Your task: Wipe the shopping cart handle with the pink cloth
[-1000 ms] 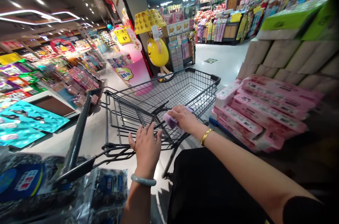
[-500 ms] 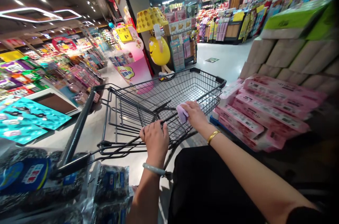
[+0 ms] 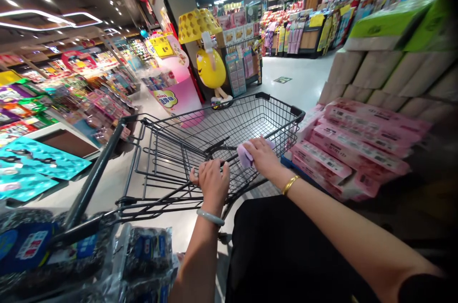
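Observation:
A dark wire shopping cart [image 3: 263, 126] stands at an angle in front of me, with no goods visible in its basket. My left hand [image 3: 212, 181] has its fingers curled over the near side rail, and a pale bangle circles that wrist. Farther along the same rail, my right hand [image 3: 263, 157] presses a folded lilac cloth [image 3: 245, 155] against the wire, closed around it. A gold bracelet [image 3: 290, 184] sits on my right wrist. The cart's push handle [image 3: 95, 174] slants away at the left, with neither hand on it.
Pink packs [image 3: 358, 145] are stacked close by the cart's right side, below grey and green packs. Dark bagged goods [image 3: 146, 250] lie at the lower left. A yellow mascot figure [image 3: 212, 69] and a pink display bin [image 3: 181, 100] stand beyond the cart.
My left fingers have shifted slightly and look looser on the rail. The right hand and cloth stay nearly in place. The cart's handle end has swung a little left and nearer, and the view has shifted slightly.

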A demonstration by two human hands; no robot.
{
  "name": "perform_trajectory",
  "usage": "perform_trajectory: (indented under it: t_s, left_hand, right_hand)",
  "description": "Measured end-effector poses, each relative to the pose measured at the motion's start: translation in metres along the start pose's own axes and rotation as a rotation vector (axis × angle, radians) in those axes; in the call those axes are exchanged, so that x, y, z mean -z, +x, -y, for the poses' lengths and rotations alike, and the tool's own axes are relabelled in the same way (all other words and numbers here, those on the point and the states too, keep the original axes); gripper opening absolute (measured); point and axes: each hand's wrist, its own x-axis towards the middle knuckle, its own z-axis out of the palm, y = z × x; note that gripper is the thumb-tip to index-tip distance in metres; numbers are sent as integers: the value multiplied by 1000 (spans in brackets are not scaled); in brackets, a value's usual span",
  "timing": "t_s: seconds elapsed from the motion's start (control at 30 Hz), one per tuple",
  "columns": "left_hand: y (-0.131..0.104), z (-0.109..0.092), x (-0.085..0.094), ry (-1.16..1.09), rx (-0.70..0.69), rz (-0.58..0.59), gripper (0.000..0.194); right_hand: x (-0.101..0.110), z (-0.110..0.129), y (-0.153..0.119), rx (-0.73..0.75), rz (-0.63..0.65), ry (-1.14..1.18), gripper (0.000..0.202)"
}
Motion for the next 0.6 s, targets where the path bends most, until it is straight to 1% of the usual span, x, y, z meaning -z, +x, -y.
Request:
perform_trajectory:
  t_s: [0.07, 0.13, 0.2, 0.3, 0.37, 0.43, 0.5, 0.6]
  left_hand:
    - [0, 3, 2, 11, 21, 11, 23]
    - [0, 7, 5, 24, 28, 16, 21]
    - [2, 12, 8, 33, 25, 25, 20]
    - [5, 20, 13, 55, 46, 33, 21]
    - [7, 27, 16, 69, 46, 43, 23]
    - [8, 32, 18, 86, 32, 57, 26]
    - [8, 36, 20, 102, 17, 69, 27]
    - [6, 36, 20, 112, 5, 68, 25]
  right_hand:
    - [3, -6, -3, 70, 33, -14, 60]
    - [8, -15, -4, 128, 80, -23, 57]
    - [11, -19, -5, 85, 77, -35, 55]
    - [7, -9, -10, -27, 15, -70, 55]
    - [4, 1, -13, -2, 7, -80, 58]
    - [7, 2, -17, 70, 42, -75, 61]
    - [14, -10, -21, 89, 74, -75, 60]
    - [25, -35, -27, 12, 70, -66, 60]
